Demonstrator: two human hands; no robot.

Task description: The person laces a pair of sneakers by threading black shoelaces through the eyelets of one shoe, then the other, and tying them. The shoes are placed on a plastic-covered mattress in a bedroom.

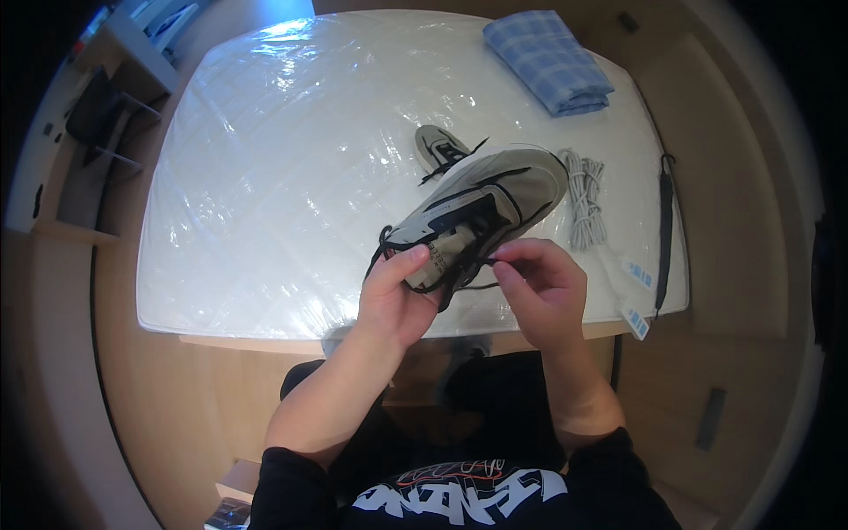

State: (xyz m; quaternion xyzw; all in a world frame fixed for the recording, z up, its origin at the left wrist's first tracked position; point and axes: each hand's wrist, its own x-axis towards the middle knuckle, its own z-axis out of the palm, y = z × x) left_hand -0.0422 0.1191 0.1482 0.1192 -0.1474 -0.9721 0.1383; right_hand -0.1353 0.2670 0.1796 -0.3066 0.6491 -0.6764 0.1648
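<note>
A grey and black sneaker (pixel 521 190) is held up over the near side of the bed, its toe pointing away to the right. My left hand (pixel 395 291) grips it at the heel end, thumb over the tongue (pixel 442 258) and fingers underneath. With thumb and forefinger, my right hand (pixel 543 287) pinches a black shoelace (pixel 488 261) at the shoe's right side. Loose lace hangs around the opening. Just behind, a second matching sneaker (pixel 435 146) rests on the mattress, partly hidden by the held one.
The mattress (pixel 265 194) is wrapped in clear plastic. On it lie a folded blue checked cloth (pixel 548 62), a coiled grey cord (pixel 583 199) with a white power strip (pixel 629 305), and a closed black umbrella (pixel 664 230) along the right edge. A dark chair (pixel 97 110) stands far left.
</note>
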